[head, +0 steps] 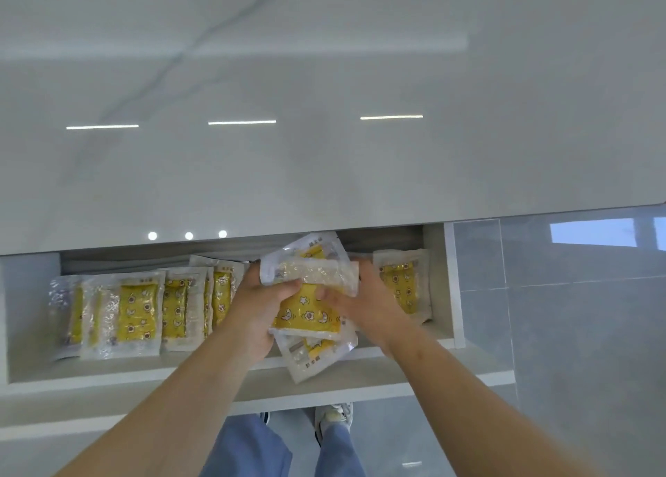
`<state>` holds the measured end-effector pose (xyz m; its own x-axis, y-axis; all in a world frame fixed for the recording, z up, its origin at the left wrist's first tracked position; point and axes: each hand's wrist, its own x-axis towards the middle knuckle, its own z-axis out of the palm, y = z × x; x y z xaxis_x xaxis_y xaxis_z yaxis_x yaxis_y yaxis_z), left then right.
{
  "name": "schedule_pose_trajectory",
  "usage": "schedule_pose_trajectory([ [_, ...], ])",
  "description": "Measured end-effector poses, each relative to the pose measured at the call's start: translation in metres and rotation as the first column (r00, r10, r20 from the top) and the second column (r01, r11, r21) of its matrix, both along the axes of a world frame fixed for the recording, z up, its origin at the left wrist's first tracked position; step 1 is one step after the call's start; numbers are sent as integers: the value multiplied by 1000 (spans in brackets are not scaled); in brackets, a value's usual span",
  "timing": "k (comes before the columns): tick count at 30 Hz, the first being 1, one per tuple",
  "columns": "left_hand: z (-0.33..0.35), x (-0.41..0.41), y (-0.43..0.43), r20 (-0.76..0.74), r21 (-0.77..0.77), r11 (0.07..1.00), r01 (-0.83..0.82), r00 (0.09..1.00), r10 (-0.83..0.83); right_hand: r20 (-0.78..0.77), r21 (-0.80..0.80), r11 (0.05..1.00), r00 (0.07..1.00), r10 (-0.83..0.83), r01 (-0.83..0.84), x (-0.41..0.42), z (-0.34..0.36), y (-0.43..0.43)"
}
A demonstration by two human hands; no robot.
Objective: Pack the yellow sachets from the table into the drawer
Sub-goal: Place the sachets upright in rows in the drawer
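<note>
Yellow sachets (306, 314), loose bundle: pinched in the grip of left hand (257, 303) and right hand (364, 303) alike, over the open drawer (144, 372). Gap directly beneath, between stored row (138, 314) and lone sachet (403, 289), both lying lengthwise front-to-back.

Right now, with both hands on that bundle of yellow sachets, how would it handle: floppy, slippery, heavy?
Probably apt to slide apart: the yellow sachets fan out at odd angles between left hand and right hand. Likely slippery, given glossy clear wrappers. Seemingly light: fingers hold several above the drawer.
</note>
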<state>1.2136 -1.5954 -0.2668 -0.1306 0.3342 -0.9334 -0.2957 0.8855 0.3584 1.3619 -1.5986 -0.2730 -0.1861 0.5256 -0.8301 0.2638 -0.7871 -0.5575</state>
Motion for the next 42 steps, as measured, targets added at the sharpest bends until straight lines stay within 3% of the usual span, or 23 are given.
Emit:
schedule_pose_trajectory([
  [2,2,0,-3,-1,2,1000,30,1000,-30,117,61,994,990,79,-86,-1,-2,-1],
  [5,1,-5,-6,-3,-31,999,44,999,-44,220,85,994,974,46,-66,1,-4,-2],
  [12,-1,-8,-8,33,-96,984,-147,988,151,316,116,993,948,-41,4,0,-7,-3],
  [17,-3,-7,-14,36,-51,983,-179,983,181,386,102,989,921,57,-103,6,-10,-4],
  [20,-6,-7,-14,-22,12,991,-131,991,131,423,134,975,900,107,-179,9,-11,-1],
  [29,-15,-16,-6,-129,92,995,-47,990,59,442,309,935,897,22,-175,9,-14,13],
  [38,-25,-25,-2,-226,155,984,91,973,-54,451,309,940,893,-11,-144,-1,-20,19],
  [42,-30,-37,-1,-284,124,984,130,955,-90,511,298,955,842,-171,13,6,-25,17],
])
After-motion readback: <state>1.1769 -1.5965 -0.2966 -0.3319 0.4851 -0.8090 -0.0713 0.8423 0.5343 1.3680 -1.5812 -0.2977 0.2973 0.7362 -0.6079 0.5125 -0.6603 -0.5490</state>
